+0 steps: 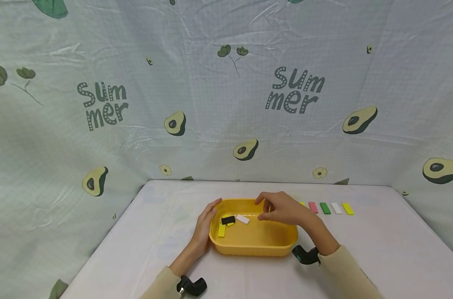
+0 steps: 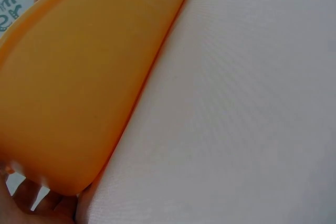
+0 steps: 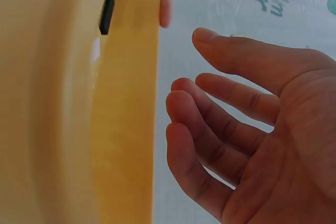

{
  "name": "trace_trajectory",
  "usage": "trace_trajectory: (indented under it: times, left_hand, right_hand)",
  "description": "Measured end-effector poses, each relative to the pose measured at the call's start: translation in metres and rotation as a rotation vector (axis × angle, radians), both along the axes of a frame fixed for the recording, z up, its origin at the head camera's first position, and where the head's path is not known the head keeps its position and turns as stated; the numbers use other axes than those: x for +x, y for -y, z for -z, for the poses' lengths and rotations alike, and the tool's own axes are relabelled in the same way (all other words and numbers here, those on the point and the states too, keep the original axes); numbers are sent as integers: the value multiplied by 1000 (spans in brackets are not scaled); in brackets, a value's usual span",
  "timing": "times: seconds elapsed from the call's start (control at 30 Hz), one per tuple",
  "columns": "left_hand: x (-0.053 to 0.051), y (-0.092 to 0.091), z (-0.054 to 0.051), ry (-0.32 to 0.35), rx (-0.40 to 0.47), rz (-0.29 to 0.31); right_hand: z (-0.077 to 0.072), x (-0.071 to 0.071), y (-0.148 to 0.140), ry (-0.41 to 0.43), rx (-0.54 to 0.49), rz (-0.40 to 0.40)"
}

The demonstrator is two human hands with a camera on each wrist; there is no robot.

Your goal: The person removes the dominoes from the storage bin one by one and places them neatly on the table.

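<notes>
A yellow plastic tray [image 1: 253, 251] stands on the table before me. My left hand [image 1: 203, 228] grips its left end, with fingers against the outer wall, seen low in the left wrist view. Over the tray's right part hovers my right hand [image 1: 282, 209]; the right wrist view shows its thumb and bent fingers apart, holding nothing. Inside the tray, toward the left, lie a black block [image 1: 228, 220], a white block [image 1: 243, 219] and a yellow block [image 1: 221, 231]. More yellow shows partly covered beneath the black one.
Right of the tray, a row of small flat blocks lies on the white table [image 1: 376, 249]: a pink block [image 1: 313, 207], a green block [image 1: 325, 208], a white one, and yellow at both ends. A printed sheet [image 1: 211, 95] hangs behind the table.
</notes>
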State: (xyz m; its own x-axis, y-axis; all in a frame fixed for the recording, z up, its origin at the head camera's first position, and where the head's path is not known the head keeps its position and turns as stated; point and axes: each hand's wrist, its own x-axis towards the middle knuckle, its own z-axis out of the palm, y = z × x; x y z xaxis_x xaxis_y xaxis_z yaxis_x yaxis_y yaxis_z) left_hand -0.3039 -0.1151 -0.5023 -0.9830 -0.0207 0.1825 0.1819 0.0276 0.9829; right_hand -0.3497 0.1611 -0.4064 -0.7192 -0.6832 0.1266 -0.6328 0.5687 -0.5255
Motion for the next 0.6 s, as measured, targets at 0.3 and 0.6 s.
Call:
trace_trajectory:
  times: [0.3, 0.6]
  left_hand:
    - [-2, -2, 1, 9, 12, -7]
    - [-3, -2, 1, 0, 6, -8]
  right_hand:
    - [9, -3, 29, 32, 41, 16]
    - [25, -1, 43, 55, 97, 84]
